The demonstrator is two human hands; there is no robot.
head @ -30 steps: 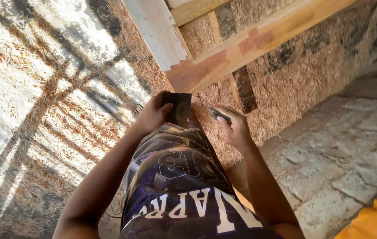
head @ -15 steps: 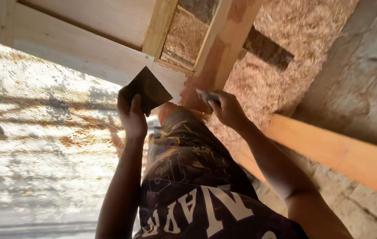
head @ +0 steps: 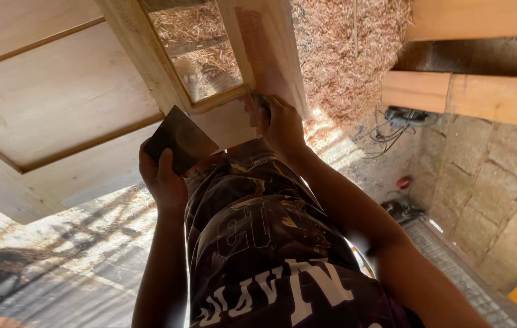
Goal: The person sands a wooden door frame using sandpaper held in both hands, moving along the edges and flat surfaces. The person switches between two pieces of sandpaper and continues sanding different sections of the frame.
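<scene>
Since the earlier frame, the right hand (head: 280, 124) has risen to press a small tool (head: 260, 102), largely hidden in its closed grip, against the wooden frame (head: 270, 54). The left hand (head: 161, 176) grips a dark flat square sheet (head: 179, 138), held just below the frame's lower rail. Behind lie sawdust (head: 343, 67), cables (head: 392, 127) and stone paving (head: 507, 194).

The wooden door frame (head: 149, 67) filled the space ahead of both hands. The right hand (head: 280, 124) was pressed against its upright stile (head: 273, 54), with no gap there. The left hand (head: 162, 176), with a dark flat scraper (head: 181, 138), had open air below the panel (head: 58, 97). To the right, planks (head: 465, 94) and tangled cables (head: 395, 124) crowded the stone wall (head: 501, 182).
</scene>
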